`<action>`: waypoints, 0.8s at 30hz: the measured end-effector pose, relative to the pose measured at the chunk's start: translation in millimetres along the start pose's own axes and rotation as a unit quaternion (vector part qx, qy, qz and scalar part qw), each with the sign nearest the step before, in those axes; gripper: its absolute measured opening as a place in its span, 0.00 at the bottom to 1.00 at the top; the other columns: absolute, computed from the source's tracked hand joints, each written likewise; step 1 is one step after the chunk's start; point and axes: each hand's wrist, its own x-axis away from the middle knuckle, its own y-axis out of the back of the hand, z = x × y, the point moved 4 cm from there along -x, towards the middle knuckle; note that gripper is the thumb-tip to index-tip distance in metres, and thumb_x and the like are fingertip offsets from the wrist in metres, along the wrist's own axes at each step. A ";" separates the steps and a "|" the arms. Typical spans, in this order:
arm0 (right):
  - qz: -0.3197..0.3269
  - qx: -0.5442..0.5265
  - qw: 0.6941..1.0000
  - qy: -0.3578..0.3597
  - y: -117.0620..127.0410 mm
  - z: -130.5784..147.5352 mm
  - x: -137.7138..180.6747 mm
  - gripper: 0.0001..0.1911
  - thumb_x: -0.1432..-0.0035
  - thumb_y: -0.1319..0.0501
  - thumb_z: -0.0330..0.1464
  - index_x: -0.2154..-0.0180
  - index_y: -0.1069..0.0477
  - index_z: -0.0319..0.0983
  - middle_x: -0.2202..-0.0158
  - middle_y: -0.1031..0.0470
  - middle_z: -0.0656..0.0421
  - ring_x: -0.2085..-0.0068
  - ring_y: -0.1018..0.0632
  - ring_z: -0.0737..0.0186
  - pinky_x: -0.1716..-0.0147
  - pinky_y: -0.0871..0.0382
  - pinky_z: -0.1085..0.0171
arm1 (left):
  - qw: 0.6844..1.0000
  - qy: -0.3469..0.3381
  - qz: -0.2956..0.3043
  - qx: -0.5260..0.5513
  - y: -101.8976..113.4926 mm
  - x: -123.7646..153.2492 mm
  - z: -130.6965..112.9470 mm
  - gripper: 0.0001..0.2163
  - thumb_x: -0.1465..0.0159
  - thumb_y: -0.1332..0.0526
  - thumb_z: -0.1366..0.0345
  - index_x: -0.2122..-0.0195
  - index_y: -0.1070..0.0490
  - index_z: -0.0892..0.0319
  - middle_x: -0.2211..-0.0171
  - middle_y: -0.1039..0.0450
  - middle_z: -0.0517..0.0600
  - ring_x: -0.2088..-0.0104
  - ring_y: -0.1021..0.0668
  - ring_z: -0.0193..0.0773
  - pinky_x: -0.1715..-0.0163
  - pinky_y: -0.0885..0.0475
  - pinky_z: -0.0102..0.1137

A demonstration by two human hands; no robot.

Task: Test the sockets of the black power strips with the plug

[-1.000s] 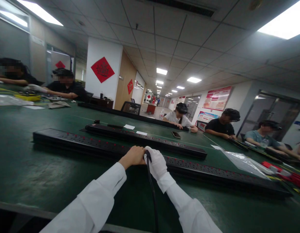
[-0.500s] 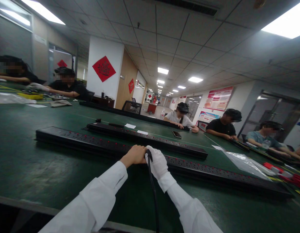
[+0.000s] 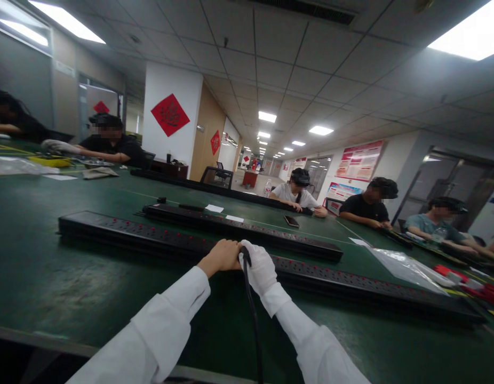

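Hardly anything had shifted in the last second: both hands stayed at the same spot on the nearest power strip (image 3: 143, 234), which lay across the counter (image 3: 42, 277) from nine to three o'clock. The gloved right hand (image 3: 260, 268) stayed closed around the top of the black cable (image 3: 252, 314), which trailed toward six o'clock. The bare left hand (image 3: 223, 257) lay curled on the strip, touching the right; whether it gripped could not be told. Fingers hid the cable's end.
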 end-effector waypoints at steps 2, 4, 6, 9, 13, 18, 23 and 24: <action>0.002 -0.001 1.000 0.000 0.6 0.6 -0.1 0.18 0.43 0.48 0.35 0.50 0.39 0.44 0.59 0.29 0.58 0.58 0.30 0.62 0.58 0.37 0.64 | 1.000 -0.002 -0.003 0.000 -0.4 0.2 0.1 0.22 0.47 0.46 0.48 0.61 0.33 0.62 0.64 0.27 0.58 0.65 0.25 0.49 0.64 0.32 0.40; 0.003 0.000 1.000 -0.002 1.5 1.5 -0.4 0.18 0.43 0.48 0.35 0.50 0.38 0.45 0.59 0.29 0.58 0.58 0.30 0.62 0.58 0.37 0.64 | 1.000 -0.003 -0.002 0.000 -0.6 0.3 0.1 0.23 0.47 0.47 0.48 0.61 0.33 0.62 0.64 0.27 0.58 0.64 0.25 0.48 0.63 0.32 0.40; 0.003 0.004 1.000 -0.008 2.3 1.9 -0.8 0.17 0.43 0.48 0.34 0.51 0.38 0.44 0.59 0.29 0.58 0.59 0.30 0.62 0.59 0.37 0.64 | 1.000 -0.003 0.002 0.003 -0.5 0.3 0.1 0.23 0.47 0.46 0.48 0.60 0.33 0.62 0.64 0.27 0.58 0.64 0.25 0.49 0.63 0.32 0.40; 0.000 0.009 1.000 -0.011 2.6 1.9 -1.4 0.17 0.43 0.48 0.34 0.51 0.37 0.44 0.60 0.28 0.57 0.59 0.29 0.61 0.59 0.37 0.64 | 1.000 0.002 0.005 0.006 0.5 0.1 0.2 0.22 0.47 0.46 0.48 0.60 0.33 0.62 0.63 0.27 0.57 0.64 0.25 0.48 0.63 0.32 0.40; -0.003 0.010 1.000 -0.007 1.8 2.0 -1.9 0.17 0.43 0.48 0.35 0.51 0.37 0.43 0.60 0.28 0.57 0.59 0.29 0.62 0.60 0.37 0.64 | 1.000 0.003 0.007 0.008 1.6 0.1 -0.5 0.22 0.48 0.45 0.49 0.61 0.33 0.62 0.63 0.27 0.57 0.64 0.25 0.49 0.63 0.33 0.39; 0.003 0.010 1.000 -0.013 1.7 2.2 -1.6 0.16 0.43 0.48 0.34 0.52 0.37 0.43 0.61 0.28 0.57 0.60 0.29 0.62 0.60 0.38 0.64 | 1.000 0.008 0.014 0.014 1.7 0.4 -0.9 0.20 0.47 0.46 0.50 0.61 0.33 0.62 0.62 0.27 0.58 0.64 0.25 0.48 0.63 0.32 0.40; -0.003 -0.002 1.000 -0.014 2.0 2.0 -1.0 0.16 0.43 0.48 0.35 0.51 0.37 0.43 0.60 0.29 0.57 0.59 0.30 0.61 0.59 0.38 0.64 | 1.000 -0.001 0.009 0.016 2.4 0.0 -1.4 0.21 0.47 0.46 0.50 0.61 0.33 0.62 0.63 0.27 0.58 0.65 0.25 0.48 0.63 0.32 0.40; -0.004 -0.003 1.000 -0.013 1.8 1.9 -0.9 0.16 0.43 0.48 0.34 0.51 0.37 0.43 0.60 0.29 0.57 0.59 0.30 0.61 0.59 0.38 0.64 | 1.000 -0.002 0.008 0.015 2.6 0.0 -1.4 0.21 0.47 0.46 0.49 0.61 0.33 0.62 0.63 0.27 0.58 0.65 0.25 0.48 0.63 0.32 0.40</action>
